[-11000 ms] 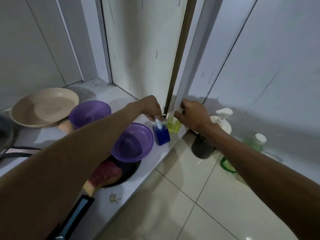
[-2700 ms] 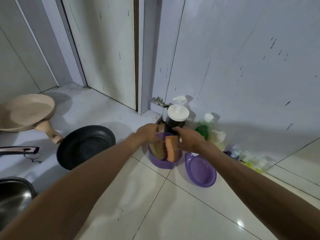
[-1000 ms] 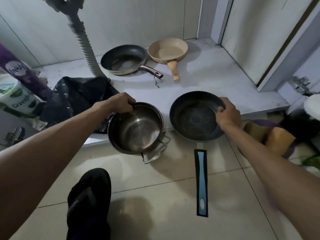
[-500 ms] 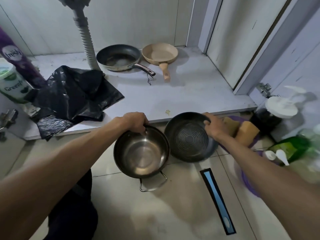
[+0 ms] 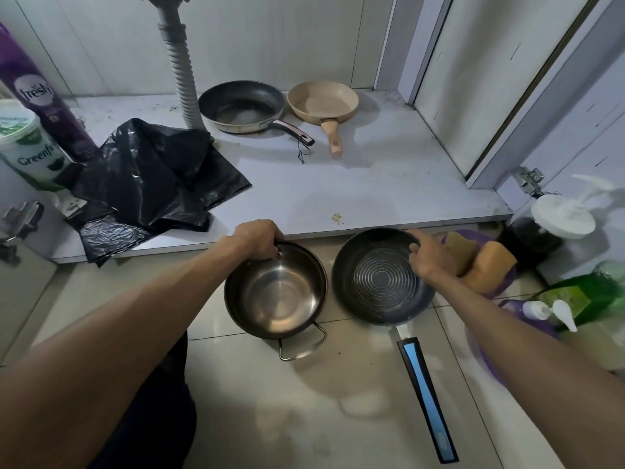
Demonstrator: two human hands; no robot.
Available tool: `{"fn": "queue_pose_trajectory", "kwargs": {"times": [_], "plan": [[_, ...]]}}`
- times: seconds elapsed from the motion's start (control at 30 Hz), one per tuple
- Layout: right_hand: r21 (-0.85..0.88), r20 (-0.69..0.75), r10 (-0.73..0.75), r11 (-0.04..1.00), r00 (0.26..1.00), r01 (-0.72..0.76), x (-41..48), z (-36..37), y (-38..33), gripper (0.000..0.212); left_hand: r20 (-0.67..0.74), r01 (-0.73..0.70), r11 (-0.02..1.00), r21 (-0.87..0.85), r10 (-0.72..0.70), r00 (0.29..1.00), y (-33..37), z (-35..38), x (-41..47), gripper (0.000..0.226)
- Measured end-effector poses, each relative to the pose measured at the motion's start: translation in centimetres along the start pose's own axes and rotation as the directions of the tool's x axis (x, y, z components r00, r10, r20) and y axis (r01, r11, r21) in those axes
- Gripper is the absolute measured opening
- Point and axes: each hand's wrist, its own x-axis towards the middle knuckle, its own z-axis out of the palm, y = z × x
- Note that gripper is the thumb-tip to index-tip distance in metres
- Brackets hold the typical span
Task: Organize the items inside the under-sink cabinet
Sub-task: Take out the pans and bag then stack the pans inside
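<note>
White laminate lines the open under-sink cabinet, and its shelf [image 5: 389, 184] is mostly bare. A grey drain hose [image 5: 182, 82] comes down at the back. Beside it sit a black frying pan [image 5: 241, 104] and a beige frying pan [image 5: 323, 103], touching or nearly so, handles pointing forward. A crumpled black plastic bag [image 5: 152, 177] sprawls over the shelf's left front. A purple spray can [image 5: 33, 96] and a white tub [image 5: 30, 147] stand at the far left.

On the tiled floor [image 5: 338, 401] just in front of the shelf edge sit a steel pot [image 5: 275, 296] and a ridged dark pan [image 5: 378, 282] with a blue handle, side by side. The left grip [image 5: 258, 238] is curled over the pot's far rim. The right grip [image 5: 429, 255] lies over the dark pan's far rim with fingers loosely bent; I cannot tell whether it pinches the rim.

To the right, also outside the cabinet, are orange sponges [image 5: 493, 265] in a purple bowl, a white-capped pump bottle [image 5: 558, 225] and a green bottle [image 5: 581, 292].

The job looks about halfway: the cabinet is largely emptied, and most items have yet to be put back in order.
</note>
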Motion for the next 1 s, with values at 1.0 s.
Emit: {"fn": "queue_pose_trajectory", "kwargs": {"times": [1.0], "plan": [[-0.055, 0.177, -0.104, 0.992, 0.979, 0.115, -0.7, -1.4, -1.8, 0.06, -0.14, 0.035, 0.996, 0.084, -0.023, 0.99, 2.5, 0.8, 0.1, 0.089]]}}
